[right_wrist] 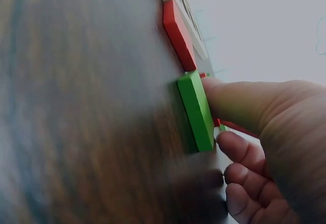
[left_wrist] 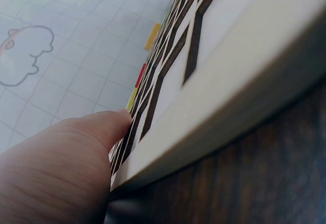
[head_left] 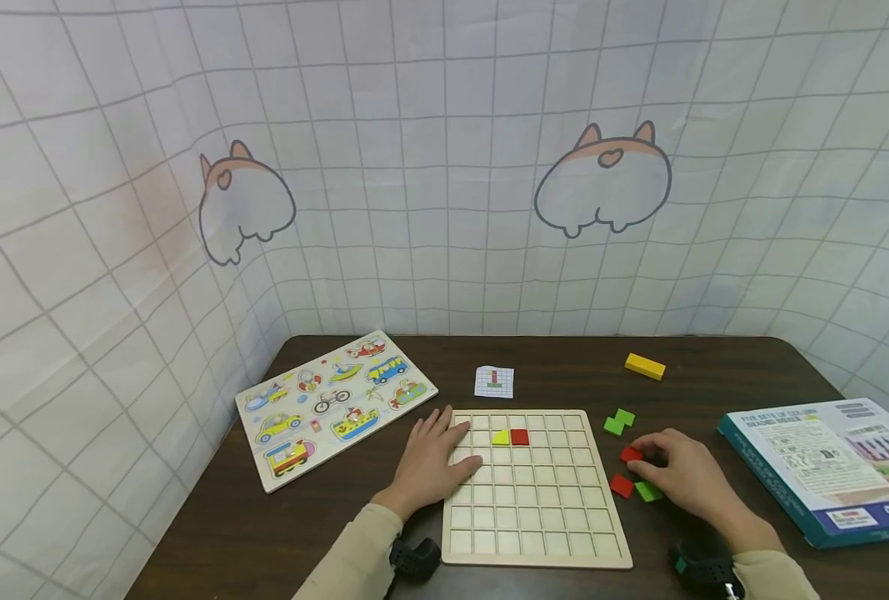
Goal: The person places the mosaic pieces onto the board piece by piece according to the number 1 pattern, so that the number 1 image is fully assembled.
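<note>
My left hand (head_left: 432,458) rests with fingers spread on the left edge of a pale wooden grid board (head_left: 530,518); in the left wrist view its thumb (left_wrist: 109,124) lies against the board's edge. Side by side in an upper row of the grid sit a yellow piece (head_left: 500,437) and a red square block (head_left: 519,437). To the right of the board, my right hand (head_left: 680,471) pinches a small red block (head_left: 630,454) between thumb and index finger, low over the table. Just below it lie another red block (head_left: 621,486) and a green block (head_left: 648,492).
Two green blocks (head_left: 614,426) lie farther back, right of the board. A yellow bar (head_left: 645,367) is near the back edge. Behind the board sits a paper card (head_left: 494,382) with a small drawing. A picture puzzle (head_left: 324,429) lies left; a box (head_left: 826,467) lies right.
</note>
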A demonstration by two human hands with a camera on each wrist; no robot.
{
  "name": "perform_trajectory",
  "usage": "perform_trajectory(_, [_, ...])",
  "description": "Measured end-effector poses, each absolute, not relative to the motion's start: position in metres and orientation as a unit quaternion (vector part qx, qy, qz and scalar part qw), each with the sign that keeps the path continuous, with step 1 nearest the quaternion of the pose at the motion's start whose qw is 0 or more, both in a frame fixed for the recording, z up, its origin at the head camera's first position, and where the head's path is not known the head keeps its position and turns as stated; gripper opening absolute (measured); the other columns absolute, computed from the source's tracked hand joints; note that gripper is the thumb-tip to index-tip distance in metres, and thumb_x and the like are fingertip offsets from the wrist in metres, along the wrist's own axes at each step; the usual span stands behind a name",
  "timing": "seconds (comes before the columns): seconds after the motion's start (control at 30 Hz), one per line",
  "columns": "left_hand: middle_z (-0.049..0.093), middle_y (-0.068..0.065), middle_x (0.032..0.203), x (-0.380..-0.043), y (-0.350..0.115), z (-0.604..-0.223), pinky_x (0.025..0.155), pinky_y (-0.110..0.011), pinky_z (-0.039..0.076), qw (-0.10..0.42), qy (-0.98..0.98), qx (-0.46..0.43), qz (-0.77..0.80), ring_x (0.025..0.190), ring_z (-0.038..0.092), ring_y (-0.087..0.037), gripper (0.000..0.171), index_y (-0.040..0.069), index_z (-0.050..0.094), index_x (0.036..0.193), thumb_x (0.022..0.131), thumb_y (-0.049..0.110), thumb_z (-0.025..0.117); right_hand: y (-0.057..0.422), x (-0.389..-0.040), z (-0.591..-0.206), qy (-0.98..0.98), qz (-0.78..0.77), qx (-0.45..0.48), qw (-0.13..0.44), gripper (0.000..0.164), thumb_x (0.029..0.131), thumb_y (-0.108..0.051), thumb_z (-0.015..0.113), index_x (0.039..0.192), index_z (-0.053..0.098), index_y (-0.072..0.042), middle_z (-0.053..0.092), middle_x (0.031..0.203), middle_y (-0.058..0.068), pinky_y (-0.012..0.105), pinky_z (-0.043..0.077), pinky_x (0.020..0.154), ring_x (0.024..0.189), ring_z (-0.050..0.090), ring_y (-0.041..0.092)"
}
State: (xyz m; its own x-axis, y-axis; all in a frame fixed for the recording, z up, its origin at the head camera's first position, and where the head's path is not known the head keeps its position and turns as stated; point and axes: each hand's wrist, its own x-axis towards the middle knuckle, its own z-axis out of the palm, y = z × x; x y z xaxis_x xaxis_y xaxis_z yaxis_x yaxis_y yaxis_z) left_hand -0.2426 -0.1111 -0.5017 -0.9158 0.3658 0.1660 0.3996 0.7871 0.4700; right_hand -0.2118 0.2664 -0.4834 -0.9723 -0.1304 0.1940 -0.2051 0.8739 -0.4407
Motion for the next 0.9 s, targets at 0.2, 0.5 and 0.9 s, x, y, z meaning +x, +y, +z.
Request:
perform_trajectory(0.2, [0.029, -0.017, 0.157, -0.242, -0.112, -0.503, 0.118, -0.056, 0.013, 0.032, -0.945, -0.201, -0.257, 0.147, 0.020, -0.036, 0.061, 0.013, 0.052, 0.143, 0.094, 0.049, 0.059, 0.267, -0.213, -0.484, -0.966, 0.237, 0.079, 0.071, 0.025, 0.082, -0.026, 0.079, 0.099, 0.075, -0.009, 0.066, 0.097, 0.005, 0.041, 0.049, 0.068, 0.079, 0.055, 0.020])
perform_trajectory(0.5, [0.028, -0.016, 0.158, -0.242, -0.111, -0.505, 0.119, -0.055, 0.012, 0.028, -0.945, -0.199, -0.258, 0.147, 0.019, -0.035, 0.062, 0.014, 0.052, 0.144, 0.094, 0.050, 0.058, 0.266, -0.213, -0.485, -0.965, 0.237, 0.055, 0.093, 0.024, 0.084, -0.024, 0.077, 0.102, 0.074, -0.009, 0.069, 0.099, 0.010, 0.041, 0.049, 0.067, 0.077, 0.056, 0.020])
perform_trajectory(0.9, [0.028, -0.015, 0.158, -0.243, -0.112, -0.505, 0.119, -0.055, 0.012, 0.035, -0.944, -0.201, -0.258, 0.147, 0.019, -0.035, 0.062, 0.015, 0.051, 0.144, 0.094, 0.050, 0.058, 0.245, -0.212, -0.482, -0.936, 0.333, 0.088, 0.074, 0.033, 0.089, -0.035, 0.073, 0.109, 0.071, -0.010, 0.068, 0.103, 0.004, 0.030, 0.049, 0.067, 0.082, 0.056, 0.016])
